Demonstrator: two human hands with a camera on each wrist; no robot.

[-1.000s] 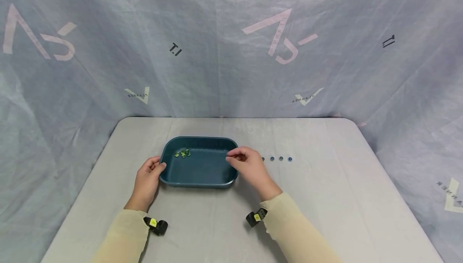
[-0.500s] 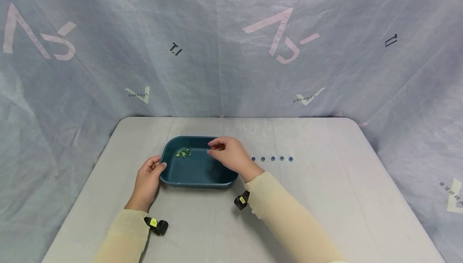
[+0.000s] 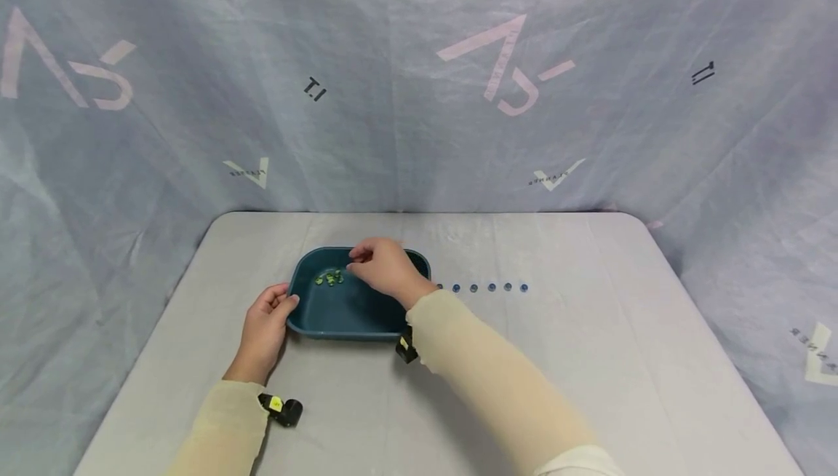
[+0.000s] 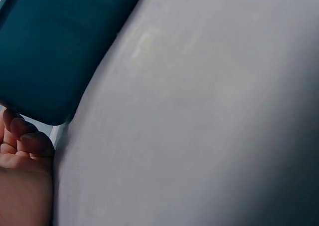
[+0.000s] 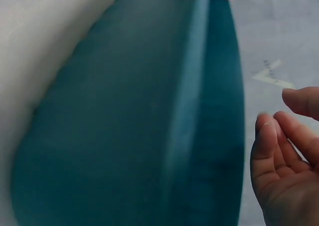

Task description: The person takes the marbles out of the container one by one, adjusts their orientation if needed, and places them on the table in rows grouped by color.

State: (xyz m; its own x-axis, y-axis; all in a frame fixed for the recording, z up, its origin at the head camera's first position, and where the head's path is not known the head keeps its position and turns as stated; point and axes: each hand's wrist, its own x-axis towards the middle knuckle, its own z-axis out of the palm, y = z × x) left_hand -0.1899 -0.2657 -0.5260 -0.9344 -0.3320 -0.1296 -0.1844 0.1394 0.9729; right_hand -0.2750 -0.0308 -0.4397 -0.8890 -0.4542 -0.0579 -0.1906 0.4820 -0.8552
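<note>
**Right hand over the tray, left hand at its rim**

The right hand [image 3: 386, 266] hovers over the far part of the dark teal oblong plastic tray [image 3: 340, 312], fingers curled toward the thumb; whether they pinch anything cannot be told. Just beside its fingertips, small green glass beads [image 3: 329, 278] lie clustered inside the tray, too small to count. The left hand [image 3: 264, 329] grips the tray's left rim. A row of small blue beads [image 3: 490, 287] sits right of the tray on the grey desk [image 3: 589, 359], with open surface beyond.
</note>
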